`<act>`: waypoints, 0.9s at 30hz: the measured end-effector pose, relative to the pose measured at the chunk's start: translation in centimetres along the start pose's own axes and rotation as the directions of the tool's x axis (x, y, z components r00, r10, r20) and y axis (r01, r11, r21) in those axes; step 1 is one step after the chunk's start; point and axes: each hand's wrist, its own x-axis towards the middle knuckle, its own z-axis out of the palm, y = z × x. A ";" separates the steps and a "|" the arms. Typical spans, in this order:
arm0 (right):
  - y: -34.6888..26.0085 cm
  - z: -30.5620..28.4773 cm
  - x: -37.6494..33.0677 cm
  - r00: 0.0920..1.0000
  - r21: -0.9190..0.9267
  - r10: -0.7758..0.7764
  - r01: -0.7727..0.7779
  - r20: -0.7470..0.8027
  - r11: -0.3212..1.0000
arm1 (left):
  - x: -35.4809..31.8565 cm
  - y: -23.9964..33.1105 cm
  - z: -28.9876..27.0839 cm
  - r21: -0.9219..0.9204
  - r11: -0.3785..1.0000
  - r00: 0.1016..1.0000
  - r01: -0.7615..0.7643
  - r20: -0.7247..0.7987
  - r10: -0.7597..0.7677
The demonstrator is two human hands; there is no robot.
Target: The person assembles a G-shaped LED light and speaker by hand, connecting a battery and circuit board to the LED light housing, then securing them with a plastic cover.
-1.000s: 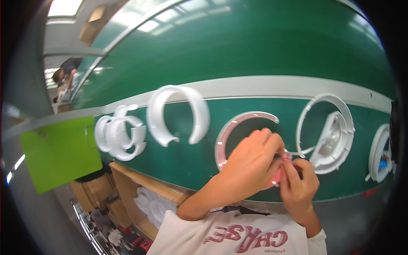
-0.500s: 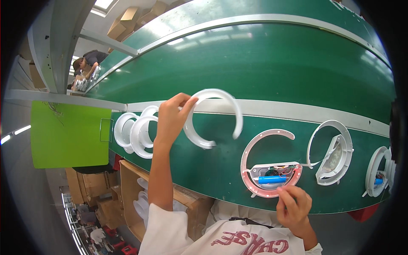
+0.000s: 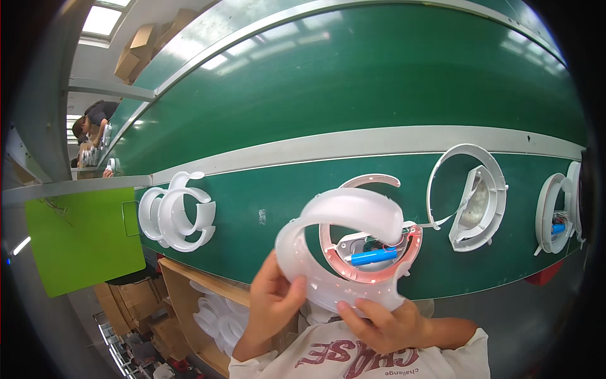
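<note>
Both my hands hold a translucent white C-shaped ring cover, tilted above the near side of the bench. My left hand grips its left lower edge with thumb and fingers. My right hand pinches its lower right edge. Behind the cover, partly hidden by it, lies an open ring-shaped housing with a reddish-lit rim, wires and a blue cylindrical battery. A thin white strip runs from it to a second ring-shaped housing on the right.
Several similar white covers stand together on the green bench at left. Below them, a cardboard box holds more. Another housing sits far right. A lime-green board is at far left, a person beyond.
My left hand has brought the ring cover right and toward me, in front of the battery housing. My right hand has taken hold of it too. The whole view has shifted.
</note>
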 end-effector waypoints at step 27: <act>2.2 0.4 -1.9 0.973 0.257 0.232 -0.225 0.002 0.940 | 4.0 -2.1 1.8 0.631 0.729 0.960 -0.263 0.094 0.264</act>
